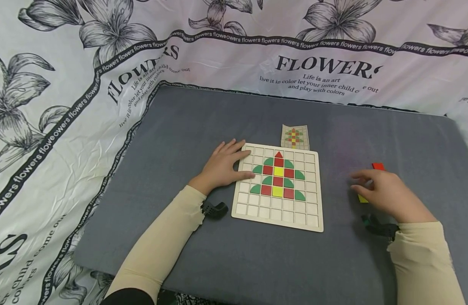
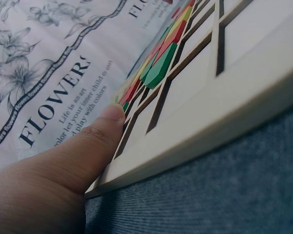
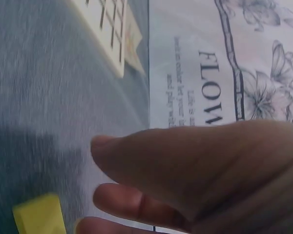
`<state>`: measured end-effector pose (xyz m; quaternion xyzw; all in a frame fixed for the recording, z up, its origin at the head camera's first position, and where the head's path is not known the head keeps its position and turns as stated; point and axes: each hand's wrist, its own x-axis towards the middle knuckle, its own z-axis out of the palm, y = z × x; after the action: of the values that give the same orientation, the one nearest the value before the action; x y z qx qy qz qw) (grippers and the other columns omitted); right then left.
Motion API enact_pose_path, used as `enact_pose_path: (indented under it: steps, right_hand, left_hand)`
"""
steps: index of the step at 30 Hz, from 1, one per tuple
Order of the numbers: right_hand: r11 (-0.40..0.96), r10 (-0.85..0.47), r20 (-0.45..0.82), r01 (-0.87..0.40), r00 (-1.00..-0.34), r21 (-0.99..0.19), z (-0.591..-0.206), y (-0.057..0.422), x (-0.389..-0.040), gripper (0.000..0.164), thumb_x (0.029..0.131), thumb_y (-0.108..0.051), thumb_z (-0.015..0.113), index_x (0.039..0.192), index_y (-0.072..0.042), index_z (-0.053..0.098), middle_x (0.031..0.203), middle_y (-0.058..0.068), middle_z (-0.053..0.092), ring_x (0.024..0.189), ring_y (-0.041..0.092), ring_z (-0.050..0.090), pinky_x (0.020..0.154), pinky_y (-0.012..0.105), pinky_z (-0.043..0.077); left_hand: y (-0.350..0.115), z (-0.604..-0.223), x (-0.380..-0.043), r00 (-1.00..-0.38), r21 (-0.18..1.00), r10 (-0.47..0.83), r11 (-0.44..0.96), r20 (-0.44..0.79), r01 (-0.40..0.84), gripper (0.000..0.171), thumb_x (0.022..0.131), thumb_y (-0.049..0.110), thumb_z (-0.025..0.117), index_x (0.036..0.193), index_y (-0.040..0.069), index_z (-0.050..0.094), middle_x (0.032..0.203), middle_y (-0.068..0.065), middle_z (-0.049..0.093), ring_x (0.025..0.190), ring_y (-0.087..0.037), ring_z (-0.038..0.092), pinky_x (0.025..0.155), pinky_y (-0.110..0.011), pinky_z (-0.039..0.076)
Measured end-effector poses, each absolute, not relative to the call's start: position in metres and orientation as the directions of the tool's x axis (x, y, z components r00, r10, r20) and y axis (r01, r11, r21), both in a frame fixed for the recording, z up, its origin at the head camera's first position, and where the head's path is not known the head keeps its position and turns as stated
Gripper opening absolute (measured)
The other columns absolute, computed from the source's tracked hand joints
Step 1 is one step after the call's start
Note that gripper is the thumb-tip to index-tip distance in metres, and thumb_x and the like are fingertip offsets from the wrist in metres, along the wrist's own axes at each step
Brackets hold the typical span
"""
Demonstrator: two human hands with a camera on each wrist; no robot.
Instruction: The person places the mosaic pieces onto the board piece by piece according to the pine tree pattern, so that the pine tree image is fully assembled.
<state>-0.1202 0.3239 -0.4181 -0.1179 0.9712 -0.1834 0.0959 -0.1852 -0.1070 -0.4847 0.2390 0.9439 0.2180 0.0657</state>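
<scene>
A pale wooden grid board [image 1: 253, 210] lies on the table, with a tree pattern of red squares [image 1: 278, 181], yellow squares [image 1: 277, 192], green quarter-round pieces [image 1: 256, 189] and a red triangle [image 1: 278, 155] on top. My left hand [image 1: 223, 165] rests spread on the board's left edge, its thumb lying over the grid cells. Off to the right of the board, my right hand [image 1: 390, 195] hovers with loosely bent fingers and nothing between thumb and fingertips. Beneath it show a red piece [image 1: 378, 166] and a yellow piece [image 3: 41, 217], partly hidden by the hand.
Behind the board's far edge lies a small paper card [image 1: 302, 132] printted with a similar tree. The grey tabletop [image 1: 203, 114] is bordered at the back and left by a white flower-print cloth [image 1: 234, 59]. A black strap device [image 1: 214, 209] sits at the left wrist.
</scene>
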Motion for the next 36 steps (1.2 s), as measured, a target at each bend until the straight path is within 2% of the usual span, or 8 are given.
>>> enact_pose_path:
  steps: [6, 11, 14, 20, 23, 26, 31, 36]
  right_hand:
    - [0.913, -0.241, -0.123, -0.182, -0.963, -0.364, -0.418, 0.345, -0.127, 0.031, 0.098, -0.017, 0.074, 0.119, 0.006, 0.071, 0.101, 0.023, 0.073, 0.086, 0.04, 0.073, 0.071, 0.053, 0.058]
    - [0.928, -0.171, -0.107, -0.124, -0.979, -0.352, -0.42, 0.36, -0.134, 0.034, 0.101, -0.018, 0.069, 0.124, 0.007, 0.069, 0.109, 0.032, 0.07, 0.099, 0.05, 0.067, 0.078, 0.066, 0.052]
    - [0.939, -0.126, -0.093, -0.088, -0.988, -0.333, -0.423, 0.368, -0.136, 0.035, 0.1, -0.016, 0.068, 0.125, 0.008, 0.068, 0.116, 0.036, 0.065, 0.104, 0.052, 0.061, 0.081, 0.068, 0.049]
    - [0.958, -0.088, -0.073, -0.065, -0.993, -0.28, -0.432, 0.378, -0.144, 0.04, 0.099, -0.013, 0.066, 0.129, 0.014, 0.06, 0.116, 0.04, 0.056, 0.1, 0.052, 0.056, 0.082, 0.072, 0.046]
    - [0.96, -0.091, -0.062, -0.071, -0.994, -0.27, -0.436, 0.379, -0.148, 0.04, 0.1, -0.011, 0.064, 0.13, 0.015, 0.058, 0.119, 0.041, 0.054, 0.106, 0.056, 0.054, 0.088, 0.075, 0.044]
    - [0.96, -0.101, -0.056, -0.082, -0.993, -0.269, -0.437, 0.378, -0.151, 0.036, 0.1, -0.008, 0.064, 0.125, 0.016, 0.06, 0.117, 0.04, 0.054, 0.106, 0.056, 0.054, 0.088, 0.074, 0.044]
    - [0.956, -0.115, -0.068, -0.092, -0.991, -0.28, -0.435, 0.375, -0.153, 0.029, 0.098, -0.008, 0.067, 0.112, 0.018, 0.067, 0.104, 0.036, 0.06, 0.093, 0.049, 0.059, 0.076, 0.067, 0.048]
    - [0.945, -0.146, -0.128, -0.1, -0.981, -0.311, -0.429, 0.371, -0.156, 0.028, 0.097, -0.013, 0.073, 0.107, 0.013, 0.071, 0.093, 0.026, 0.069, 0.082, 0.038, 0.064, 0.063, 0.044, 0.052]
  left_hand:
    - [-0.107, -0.485, -0.185, -0.877, 0.439, 0.48, 0.791, -0.014, 0.426, 0.086, 0.092, 0.07, 0.068, 0.161, 0.024, 0.047, 0.174, -0.001, 0.028, 0.163, -0.024, 0.014, 0.134, -0.045, 0.0]
    - [-0.108, -0.486, -0.185, -0.877, 0.438, 0.48, 0.791, -0.01, 0.428, 0.086, 0.092, 0.07, 0.069, 0.161, 0.023, 0.047, 0.174, 0.0, 0.028, 0.163, -0.024, 0.014, 0.134, -0.044, 0.0]
    - [-0.107, -0.486, -0.185, -0.877, 0.442, 0.48, 0.789, -0.01, 0.427, 0.086, 0.092, 0.069, 0.069, 0.161, 0.023, 0.047, 0.174, 0.0, 0.028, 0.163, -0.024, 0.014, 0.134, -0.044, 0.0]
    - [-0.107, -0.486, -0.185, -0.877, 0.441, 0.481, 0.789, -0.009, 0.428, 0.085, 0.092, 0.07, 0.068, 0.161, 0.024, 0.048, 0.174, 0.0, 0.028, 0.163, -0.024, 0.013, 0.134, -0.044, 0.0]
    - [-0.108, -0.485, -0.186, -0.876, 0.445, 0.482, 0.786, -0.007, 0.429, 0.085, 0.092, 0.07, 0.069, 0.161, 0.024, 0.048, 0.173, -0.001, 0.028, 0.163, -0.024, 0.014, 0.134, -0.044, 0.0]
    - [-0.108, -0.485, -0.186, -0.874, 0.448, 0.485, 0.783, -0.007, 0.431, 0.085, 0.092, 0.069, 0.069, 0.161, 0.024, 0.048, 0.173, -0.001, 0.028, 0.163, -0.024, 0.014, 0.134, -0.044, 0.0]
    - [-0.109, -0.486, -0.186, -0.869, 0.458, 0.495, 0.774, -0.004, 0.439, 0.084, 0.092, 0.068, 0.069, 0.161, 0.024, 0.047, 0.174, 0.0, 0.027, 0.163, -0.025, 0.014, 0.134, -0.043, -0.001]
    - [-0.109, -0.488, -0.186, -0.87, 0.463, 0.494, 0.77, 0.005, 0.44, 0.085, 0.092, 0.068, 0.07, 0.161, 0.024, 0.048, 0.174, 0.0, 0.028, 0.163, -0.025, 0.014, 0.134, -0.043, -0.001]
